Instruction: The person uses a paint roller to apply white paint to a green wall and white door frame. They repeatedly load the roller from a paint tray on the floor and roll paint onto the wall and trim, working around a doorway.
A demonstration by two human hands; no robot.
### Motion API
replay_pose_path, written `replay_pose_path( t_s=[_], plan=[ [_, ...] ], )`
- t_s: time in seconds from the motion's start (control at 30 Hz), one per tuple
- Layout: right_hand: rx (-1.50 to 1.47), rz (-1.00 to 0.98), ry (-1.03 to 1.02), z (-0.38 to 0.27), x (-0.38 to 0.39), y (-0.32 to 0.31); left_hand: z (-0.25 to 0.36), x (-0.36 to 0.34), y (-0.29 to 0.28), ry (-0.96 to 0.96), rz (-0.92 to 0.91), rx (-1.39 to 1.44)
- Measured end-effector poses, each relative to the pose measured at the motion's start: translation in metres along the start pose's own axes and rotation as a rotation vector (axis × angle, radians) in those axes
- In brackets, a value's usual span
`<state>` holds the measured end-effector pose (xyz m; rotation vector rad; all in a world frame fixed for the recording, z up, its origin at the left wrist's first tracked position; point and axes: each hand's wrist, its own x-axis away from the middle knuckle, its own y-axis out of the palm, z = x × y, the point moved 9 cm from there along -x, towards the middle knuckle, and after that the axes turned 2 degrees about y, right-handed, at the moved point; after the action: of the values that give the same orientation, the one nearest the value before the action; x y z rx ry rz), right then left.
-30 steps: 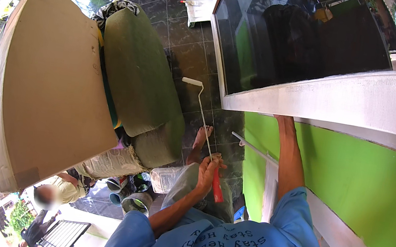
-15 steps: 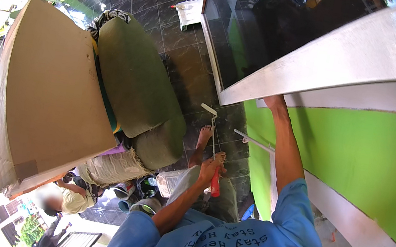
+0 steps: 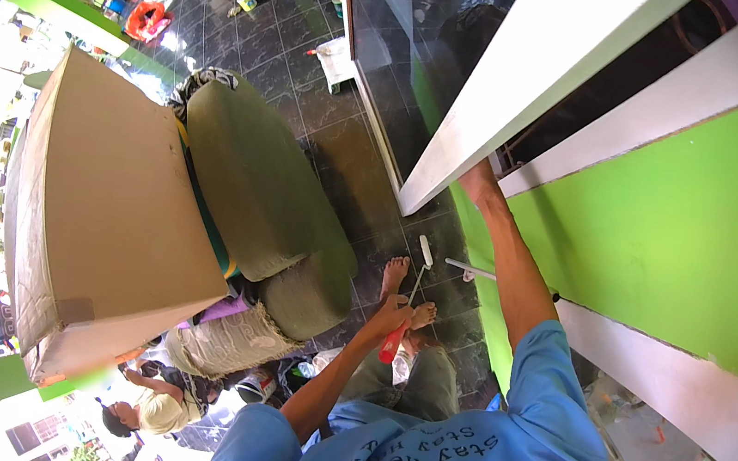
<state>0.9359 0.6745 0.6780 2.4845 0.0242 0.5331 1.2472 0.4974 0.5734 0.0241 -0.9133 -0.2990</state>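
My left hand [image 3: 391, 312] is closed round a paint roller, at the top of its red handle [image 3: 391, 344]. The roller's thin rod runs away from me to a white sleeve [image 3: 426, 250] held low over the dark floor, beyond my bare feet. My right arm reaches forward to a dark glass window with a white frame [image 3: 510, 81], which stands swung out from the green wall [image 3: 638, 238]. The right hand [image 3: 478, 181] is at the frame's lower edge near its corner; its fingers are hidden behind the frame.
Left of me stands a large cardboard box [image 3: 129, 208] beside a green cushioned piece [image 3: 253, 187]. A metal bar [image 3: 475, 271] juts from the wall near my right forearm. A white paint tray [image 3: 335, 63] lies farther off. Another person [image 3: 155, 403] is at the lower left.
The window has swung farther out, and a dark gap now shows between frame and wall. My right hand has moved along with it. The roller's sleeve has turned and shifted right.
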Motion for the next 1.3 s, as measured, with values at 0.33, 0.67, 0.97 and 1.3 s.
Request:
replay_pose_path(
  t_s=[0.33, 0.67, 0.97, 1.3],
  plan=[
    [0.035, -0.004, -0.023, -0.003, 0.005, 0.007, 0.070, 0.046, 0.003, 0.035, -0.355, -0.162],
    [0.172, -0.170, -0.315, -0.001, -0.031, -0.030, 0.175, 0.103, 0.049, 0.066, -0.666, -0.141],
    [0.320, 0.114, -0.196, 0.012, -0.051, -0.048, 0.177, 0.091, 0.073, 0.224, -0.857, 0.032],
    [0.293, -0.243, -0.051, 0.000, -0.042, 0.048, 0.206, 0.020, 0.083, 0.342, -0.513, -0.075]
  ],
)
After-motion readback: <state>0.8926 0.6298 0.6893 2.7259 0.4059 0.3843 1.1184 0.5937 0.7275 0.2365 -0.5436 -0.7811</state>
